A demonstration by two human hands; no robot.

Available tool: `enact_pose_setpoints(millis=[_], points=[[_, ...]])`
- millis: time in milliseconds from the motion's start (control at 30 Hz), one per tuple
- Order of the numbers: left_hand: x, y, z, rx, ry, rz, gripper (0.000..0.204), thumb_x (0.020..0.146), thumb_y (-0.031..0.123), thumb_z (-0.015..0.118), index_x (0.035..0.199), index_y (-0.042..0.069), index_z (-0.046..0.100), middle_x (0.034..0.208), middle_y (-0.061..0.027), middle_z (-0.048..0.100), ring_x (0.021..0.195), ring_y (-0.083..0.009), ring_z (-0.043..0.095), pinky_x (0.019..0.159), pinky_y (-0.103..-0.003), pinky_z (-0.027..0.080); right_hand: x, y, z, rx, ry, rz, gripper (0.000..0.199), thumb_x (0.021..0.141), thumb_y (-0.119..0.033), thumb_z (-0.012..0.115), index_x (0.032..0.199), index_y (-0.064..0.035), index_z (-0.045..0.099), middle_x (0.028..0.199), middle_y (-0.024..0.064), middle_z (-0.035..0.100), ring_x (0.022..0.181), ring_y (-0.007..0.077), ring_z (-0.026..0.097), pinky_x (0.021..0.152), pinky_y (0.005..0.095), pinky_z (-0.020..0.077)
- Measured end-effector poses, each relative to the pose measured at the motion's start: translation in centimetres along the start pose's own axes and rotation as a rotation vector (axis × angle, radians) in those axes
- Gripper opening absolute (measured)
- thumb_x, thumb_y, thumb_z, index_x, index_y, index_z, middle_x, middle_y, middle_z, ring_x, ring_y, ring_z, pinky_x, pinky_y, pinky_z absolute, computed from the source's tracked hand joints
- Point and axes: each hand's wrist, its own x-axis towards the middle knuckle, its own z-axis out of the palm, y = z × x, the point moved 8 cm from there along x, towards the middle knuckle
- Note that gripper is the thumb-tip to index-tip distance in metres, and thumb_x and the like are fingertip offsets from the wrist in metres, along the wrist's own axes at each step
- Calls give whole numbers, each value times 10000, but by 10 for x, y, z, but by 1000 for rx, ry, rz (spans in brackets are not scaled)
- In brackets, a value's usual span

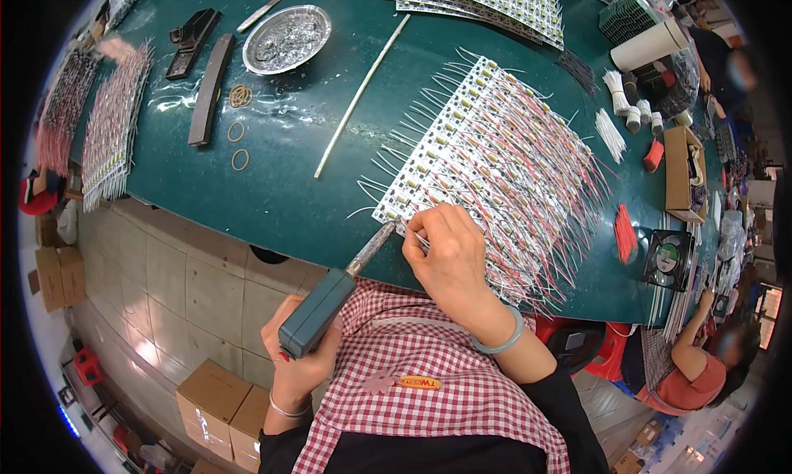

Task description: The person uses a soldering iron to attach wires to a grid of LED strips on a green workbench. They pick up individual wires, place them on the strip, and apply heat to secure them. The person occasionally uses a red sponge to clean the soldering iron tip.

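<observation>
My left hand [307,372] is wrapped round the dark green body of a soldering gun [318,309]. The metal barrel slants up and to the right, its tip at the near left corner of a white circuit board panel [478,82]. Rows of small components cover the panel, and many thin red and white wires [536,202] stick out of it. Just right of the tip, my right hand [450,251] is closed in a pinch over the panel's near edge. Its fingers hide what they hold, if anything.
A metal bowl of solder scraps [289,38], rubber bands [240,96], a dark bar [211,90] and a pale stick [363,94] lie left on the green table [272,193]. More panels [487,4] are stacked behind. A fan [667,259] stands right, near a seated co-worker [689,367].
</observation>
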Motion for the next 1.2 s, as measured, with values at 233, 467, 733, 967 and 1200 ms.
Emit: enact_pose_setpoints(millis=[233,467,733,967,1200], points=[[-12,-17,-10,-52,39,-168,204,709,-39,730,908,-52,685,812,-110,643,665,-184,610,602,-280,484,1,1,0,-10,2,1,161,718,6,720,780,-52,583,764,99,556,731,284,573,645,399,462],[-17,-22,-17,-156,166,-241,266,724,-23,744,981,-69,692,896,-120,678,763,-167,650,676,-268,515,0,-2,1,-7,15,-1,147,731,7,707,767,-51,576,756,99,544,709,283,561,635,402,462],[-11,-26,-12,-147,210,-323,300,745,-12,781,1025,-67,688,949,-102,701,792,-148,659,676,-281,530,1,0,-12,46,-1,-20,118,798,-24,658,752,-48,552,747,106,521,735,297,555,641,412,471],[12,-28,-3,-191,270,-296,297,791,-44,733,1079,-73,666,880,-75,686,603,-100,575,543,-243,458,13,78,-120,209,-48,113,73,822,-56,707,852,-26,649,835,112,619,792,291,603,683,397,493],[59,-10,9,-151,294,-246,256,820,-5,728,1062,-69,672,783,-55,642,548,-66,504,499,-213,372,61,251,-203,-283,213,190,57,806,-53,721,820,-21,676,829,107,616,839,313,590,753,421,471]])
